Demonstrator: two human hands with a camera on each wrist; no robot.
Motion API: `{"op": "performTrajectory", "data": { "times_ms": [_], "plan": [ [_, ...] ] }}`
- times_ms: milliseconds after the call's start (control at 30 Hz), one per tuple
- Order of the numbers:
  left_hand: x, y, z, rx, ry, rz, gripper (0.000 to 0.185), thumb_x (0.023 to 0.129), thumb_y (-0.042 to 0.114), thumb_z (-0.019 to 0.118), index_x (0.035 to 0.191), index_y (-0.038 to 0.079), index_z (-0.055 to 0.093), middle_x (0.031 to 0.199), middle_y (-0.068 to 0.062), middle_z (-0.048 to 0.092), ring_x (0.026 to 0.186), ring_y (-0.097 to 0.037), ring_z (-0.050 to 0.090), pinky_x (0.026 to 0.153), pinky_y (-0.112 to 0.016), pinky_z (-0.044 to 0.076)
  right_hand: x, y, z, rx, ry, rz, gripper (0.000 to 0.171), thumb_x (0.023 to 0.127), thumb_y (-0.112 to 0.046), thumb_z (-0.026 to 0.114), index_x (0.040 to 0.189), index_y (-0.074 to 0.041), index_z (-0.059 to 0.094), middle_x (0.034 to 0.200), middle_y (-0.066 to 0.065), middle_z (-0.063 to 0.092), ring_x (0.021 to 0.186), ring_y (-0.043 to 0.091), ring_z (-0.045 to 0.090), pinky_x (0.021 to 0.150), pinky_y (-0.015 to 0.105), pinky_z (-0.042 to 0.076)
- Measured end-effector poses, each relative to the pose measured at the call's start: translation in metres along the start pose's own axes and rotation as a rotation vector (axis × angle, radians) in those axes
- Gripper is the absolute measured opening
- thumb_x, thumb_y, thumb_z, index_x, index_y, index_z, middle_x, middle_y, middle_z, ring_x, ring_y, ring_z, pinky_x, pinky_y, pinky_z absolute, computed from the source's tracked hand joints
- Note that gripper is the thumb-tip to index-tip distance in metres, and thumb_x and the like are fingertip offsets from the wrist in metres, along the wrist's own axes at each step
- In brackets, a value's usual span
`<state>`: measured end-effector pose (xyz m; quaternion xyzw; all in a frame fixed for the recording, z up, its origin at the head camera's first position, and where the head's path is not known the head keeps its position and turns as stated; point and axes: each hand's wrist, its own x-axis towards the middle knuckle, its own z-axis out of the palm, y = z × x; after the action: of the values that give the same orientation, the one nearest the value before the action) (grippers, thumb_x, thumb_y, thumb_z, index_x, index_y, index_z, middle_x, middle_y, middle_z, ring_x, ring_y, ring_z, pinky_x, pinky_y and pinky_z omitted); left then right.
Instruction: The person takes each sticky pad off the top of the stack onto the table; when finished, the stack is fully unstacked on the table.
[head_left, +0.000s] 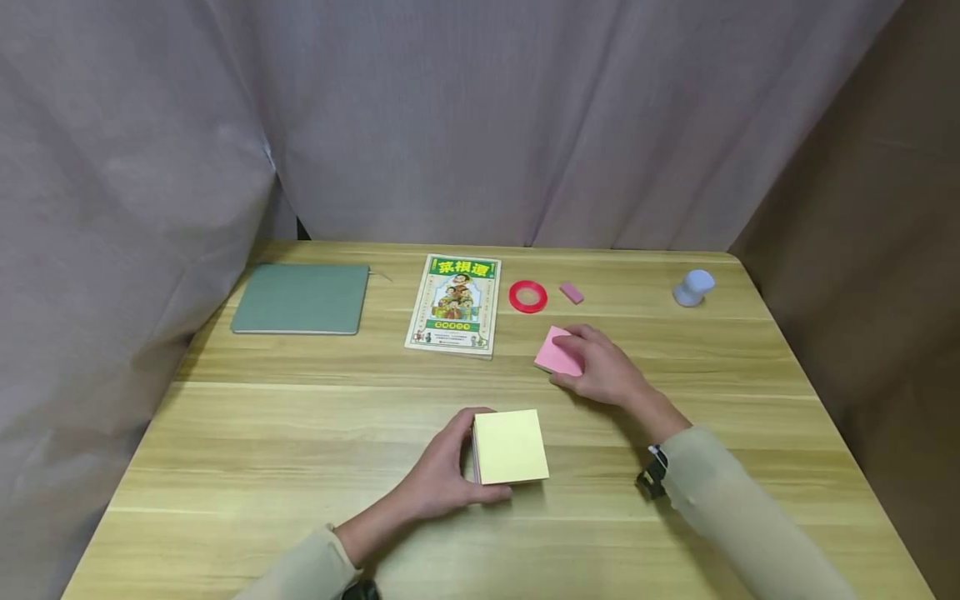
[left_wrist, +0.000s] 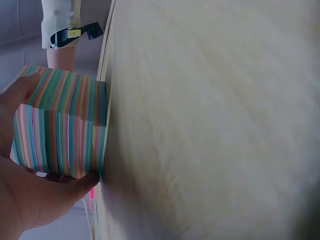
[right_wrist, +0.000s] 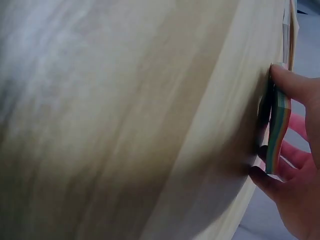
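My left hand (head_left: 441,477) grips a thick block of sticky notes (head_left: 512,447) with a yellow top sheet, thumb on the near side and fingers round the far left corner. In the left wrist view the block's sides (left_wrist: 57,115) show many coloured layers, and its base is right at the tabletop. Farther right and back, my right hand (head_left: 606,368) holds a thin pad of sticky notes (head_left: 557,353) with a pink top, between thumb and fingers. The right wrist view shows its green and orange edge (right_wrist: 279,130), slightly bent, close over the wood.
Along the back of the wooden table (head_left: 300,450) lie a green notebook (head_left: 300,300), an illustrated book (head_left: 454,307), a red ring-shaped roll of tape (head_left: 513,297) and a small pink block (head_left: 572,292). A pale blue knob-shaped object (head_left: 693,287) stands at the back right. Grey curtains (head_left: 465,125) hang behind.
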<state>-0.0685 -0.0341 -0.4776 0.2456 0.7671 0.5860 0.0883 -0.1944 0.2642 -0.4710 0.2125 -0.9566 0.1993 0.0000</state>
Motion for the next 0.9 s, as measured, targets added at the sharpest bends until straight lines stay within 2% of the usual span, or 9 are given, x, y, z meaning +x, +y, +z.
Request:
{"op": "performTrajectory", "data": {
  "times_ms": [400,533,633,733,833,900],
  "plan": [
    [0.001,0.003,0.0,-0.019,-0.01,-0.052,0.089,0.061,0.017,0.094,0.134,0.024,0.045,0.119,0.012,0.057,0.107,-0.011,0.054,0.096,-0.033,0.042,-0.003,0.001,-0.002,-0.022,-0.035,-0.013,0.066,0.085,-0.043,0.075,0.137,-0.007,0.057,0.144,0.018,0.043,0.131,0.036,0.04,0.103,0.055,0.036],
    [0.001,0.003,0.0,-0.012,-0.013,-0.042,0.089,0.062,0.018,0.094,0.135,0.023,0.044,0.119,0.011,0.057,0.107,-0.012,0.054,0.096,-0.033,0.043,-0.003,-0.006,-0.011,-0.029,-0.032,-0.024,0.067,0.085,-0.046,0.073,0.139,-0.009,0.056,0.145,0.017,0.043,0.132,0.037,0.039,0.104,0.058,0.034],
    [0.001,0.002,0.0,-0.008,-0.015,-0.027,0.089,0.062,0.019,0.094,0.135,0.022,0.044,0.12,0.008,0.057,0.107,-0.013,0.054,0.096,-0.033,0.043,-0.007,-0.027,-0.025,0.025,-0.042,-0.028,0.065,0.087,-0.047,0.071,0.139,-0.012,0.056,0.147,0.013,0.043,0.133,0.035,0.039,0.104,0.058,0.034],
    [0.001,0.002,0.0,-0.004,-0.018,-0.023,0.089,0.062,0.021,0.094,0.135,0.021,0.044,0.121,0.008,0.057,0.107,-0.013,0.054,0.096,-0.033,0.043,-0.014,-0.059,-0.043,0.116,-0.072,-0.072,0.061,0.09,-0.049,0.067,0.14,-0.017,0.055,0.149,0.009,0.042,0.136,0.033,0.036,0.105,0.058,0.033],
    [0.001,0.002,-0.001,-0.002,-0.024,-0.028,0.089,0.062,0.022,0.094,0.135,0.021,0.044,0.122,0.009,0.056,0.109,-0.013,0.054,0.097,-0.034,0.043,-0.025,-0.091,-0.055,0.163,-0.12,-0.164,0.064,0.09,-0.054,0.063,0.143,-0.021,0.051,0.15,0.005,0.04,0.138,0.028,0.035,0.105,0.056,0.034],
    [0.001,0.002,-0.001,0.001,-0.032,-0.036,0.089,0.063,0.023,0.094,0.136,0.022,0.043,0.123,0.01,0.056,0.109,-0.012,0.053,0.096,-0.034,0.043,-0.034,-0.11,-0.057,0.147,-0.161,-0.236,0.068,0.089,-0.059,0.061,0.145,-0.024,0.048,0.151,0.003,0.04,0.138,0.024,0.035,0.105,0.053,0.036]
  ]
}}
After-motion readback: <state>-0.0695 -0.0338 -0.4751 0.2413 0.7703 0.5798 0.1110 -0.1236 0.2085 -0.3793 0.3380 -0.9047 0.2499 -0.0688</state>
